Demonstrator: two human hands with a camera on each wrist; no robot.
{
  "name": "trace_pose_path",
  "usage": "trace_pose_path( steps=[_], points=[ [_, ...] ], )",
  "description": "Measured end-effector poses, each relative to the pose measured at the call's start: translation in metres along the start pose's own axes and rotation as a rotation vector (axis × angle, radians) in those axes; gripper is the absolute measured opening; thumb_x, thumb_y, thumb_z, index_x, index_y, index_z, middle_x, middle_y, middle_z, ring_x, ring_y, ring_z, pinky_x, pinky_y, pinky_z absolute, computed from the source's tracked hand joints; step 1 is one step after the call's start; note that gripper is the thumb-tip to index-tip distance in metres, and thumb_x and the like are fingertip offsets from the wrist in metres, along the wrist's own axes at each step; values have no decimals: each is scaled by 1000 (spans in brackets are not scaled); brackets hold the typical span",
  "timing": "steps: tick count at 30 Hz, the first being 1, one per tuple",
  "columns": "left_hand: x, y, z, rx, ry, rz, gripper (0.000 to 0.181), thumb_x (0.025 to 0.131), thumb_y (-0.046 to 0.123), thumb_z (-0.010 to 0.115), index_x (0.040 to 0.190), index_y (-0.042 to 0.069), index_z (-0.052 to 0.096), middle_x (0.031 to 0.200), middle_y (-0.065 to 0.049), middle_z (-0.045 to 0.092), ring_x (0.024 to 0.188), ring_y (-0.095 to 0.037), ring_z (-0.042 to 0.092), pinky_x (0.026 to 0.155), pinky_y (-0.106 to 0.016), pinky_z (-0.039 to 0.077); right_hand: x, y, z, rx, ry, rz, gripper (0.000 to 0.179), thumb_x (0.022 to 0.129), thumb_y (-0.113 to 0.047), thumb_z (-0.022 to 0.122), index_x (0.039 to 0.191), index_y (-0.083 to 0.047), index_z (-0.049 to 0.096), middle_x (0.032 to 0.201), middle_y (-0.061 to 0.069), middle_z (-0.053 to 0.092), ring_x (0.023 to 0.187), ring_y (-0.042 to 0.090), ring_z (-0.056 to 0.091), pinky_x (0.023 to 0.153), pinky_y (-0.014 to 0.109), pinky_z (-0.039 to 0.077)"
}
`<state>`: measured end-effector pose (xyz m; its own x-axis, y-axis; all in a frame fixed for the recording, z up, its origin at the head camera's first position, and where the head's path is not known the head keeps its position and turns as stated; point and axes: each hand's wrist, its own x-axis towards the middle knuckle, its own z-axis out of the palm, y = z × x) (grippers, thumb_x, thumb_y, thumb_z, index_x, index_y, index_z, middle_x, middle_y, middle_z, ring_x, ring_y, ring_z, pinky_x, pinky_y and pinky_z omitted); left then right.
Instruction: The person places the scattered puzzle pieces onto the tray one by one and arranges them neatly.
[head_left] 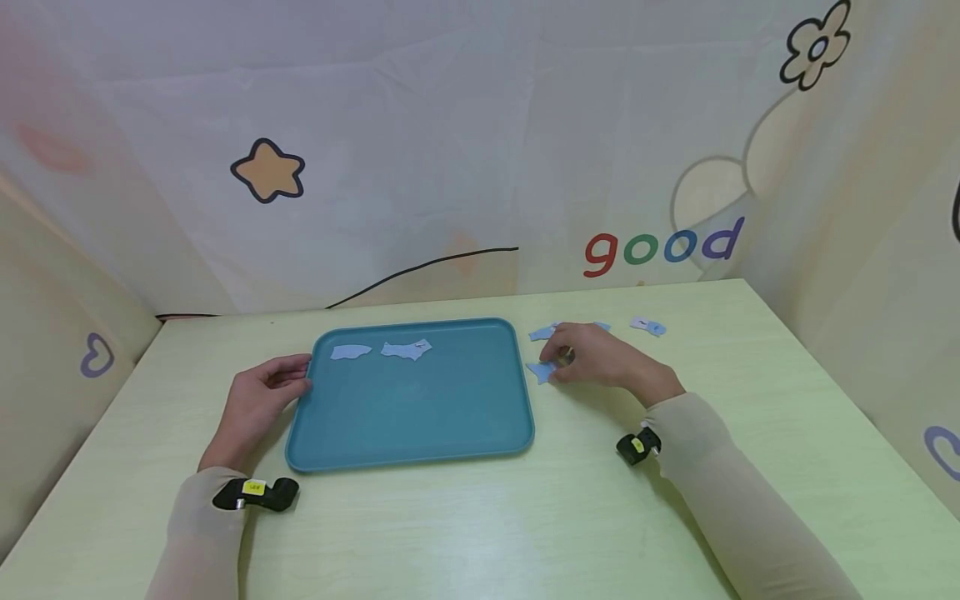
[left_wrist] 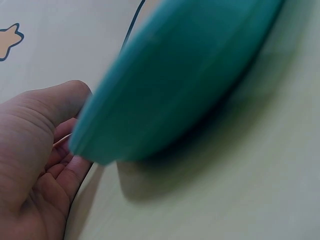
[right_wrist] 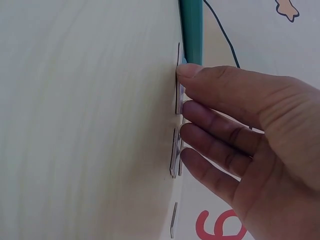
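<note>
A teal tray (head_left: 420, 417) lies on the table, with two flat light-blue pieces on its upper left: a long narrow piece (head_left: 350, 352) and a jagged-edged piece (head_left: 406, 350). My left hand (head_left: 258, 400) is at the tray's left side, thumb and fingers loosely bent and touching its rim (left_wrist: 107, 95). Just right of the tray, my right hand (head_left: 600, 354) pinches a light-blue jagged piece (head_left: 542, 372) between thumb and fingertips, low at the tabletop. More light-blue pieces (head_left: 542, 333) lie behind that hand, partly hidden by it.
Another light-blue piece (head_left: 648, 326) with dark marks lies farther right near the table's back edge. A printed cloth backdrop (head_left: 420, 167) rises behind the pale wooden table (head_left: 465, 533) and along both sides. Each wrist carries a small black camera (head_left: 638, 446).
</note>
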<state>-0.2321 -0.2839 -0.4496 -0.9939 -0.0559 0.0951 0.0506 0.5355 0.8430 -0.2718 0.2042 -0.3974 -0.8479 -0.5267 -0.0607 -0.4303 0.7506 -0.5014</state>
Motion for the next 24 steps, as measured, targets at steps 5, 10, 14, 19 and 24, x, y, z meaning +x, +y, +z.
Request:
trace_pose_path(
  steps=[5, 10, 14, 19, 24],
  points=[
    [0, -1, 0, -5, 2, -2, 46, 101, 7, 69, 145, -5, 61, 133, -25, 67, 101, -2, 63, 86, -8, 52, 0, 0, 1, -12, 4, -8, 21, 92, -11, 83, 113, -7, 80, 106, 3, 66, 100, 25, 59, 90, 38, 54],
    [0, -1, 0, 1, -1, -3, 46, 102, 8, 69, 145, -5, 61, 133, -25, 67, 102, -3, 63, 87, -8, 52, 1, -1, 2, -22, 1, -6, 23, 92, -13, 84, 114, -6, 80, 106, 3, 66, 101, 24, 60, 91, 38, 55],
    [-1, -1, 0, 12, 1, -4, 46, 102, 10, 70, 145, -4, 61, 133, -24, 67, 104, -5, 63, 87, -8, 51, 1, -1, 2, -22, 0, -6, 21, 93, -13, 83, 113, -6, 80, 107, 4, 66, 101, 25, 61, 93, 40, 56],
    [-1, 0, 0, 7, 0, -2, 46, 102, 9, 70, 145, -5, 61, 134, -24, 67, 102, -1, 62, 87, -9, 52, 1, -1, 2, -11, 6, -5, 19, 93, -12, 83, 110, -6, 80, 107, 4, 66, 100, 24, 62, 94, 40, 56],
    [0, 0, 0, 8, -3, -4, 46, 102, 10, 70, 145, -4, 61, 133, -24, 67, 101, 0, 62, 87, -8, 51, 1, 0, 2, -4, 12, -1, 19, 92, -14, 85, 108, -6, 80, 105, 3, 66, 99, 24, 63, 92, 39, 57]
  ],
)
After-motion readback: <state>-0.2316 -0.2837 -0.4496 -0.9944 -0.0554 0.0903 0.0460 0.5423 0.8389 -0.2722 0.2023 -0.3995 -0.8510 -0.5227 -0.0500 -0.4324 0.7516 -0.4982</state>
